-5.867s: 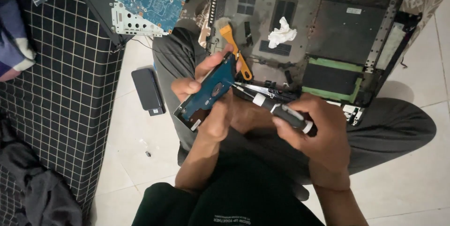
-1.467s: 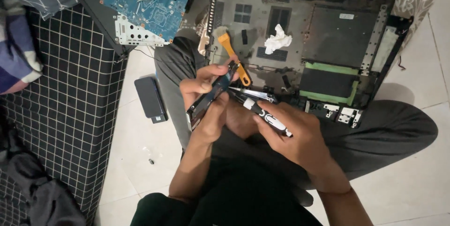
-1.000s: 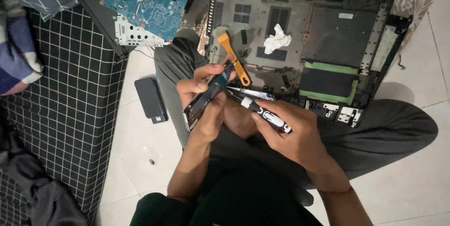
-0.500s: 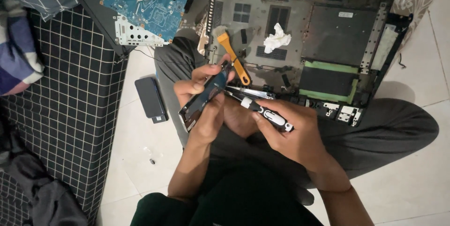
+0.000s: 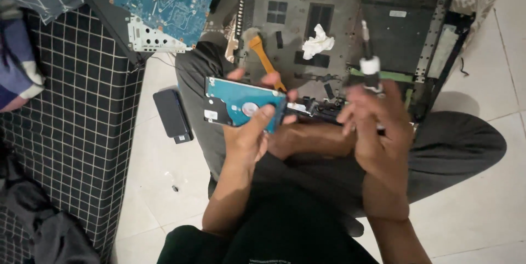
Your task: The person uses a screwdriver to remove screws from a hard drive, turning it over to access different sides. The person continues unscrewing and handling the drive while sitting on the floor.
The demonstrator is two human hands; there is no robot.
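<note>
Presently the left hand [image 5: 249, 138] grips a hard drive [image 5: 241, 108] by its edges, circuit side up, above the lap. Right hand [image 5: 375, 121] clasps a screwdriver [image 5: 370, 69], tip upward. Beyond lie an orange pry tool [image 5: 263, 58], an opened laptop base [image 5: 350, 28] and a blue circuit board [image 5: 164, 9].

A small white rectangular label [image 5: 211, 114] sits at the left edge of the blue drive's [image 5: 244, 105] underside, near a round silver sticker [image 5: 250, 109], and another pale label [image 5: 398, 13] lies on the open laptop base [image 5: 329, 1]
</note>
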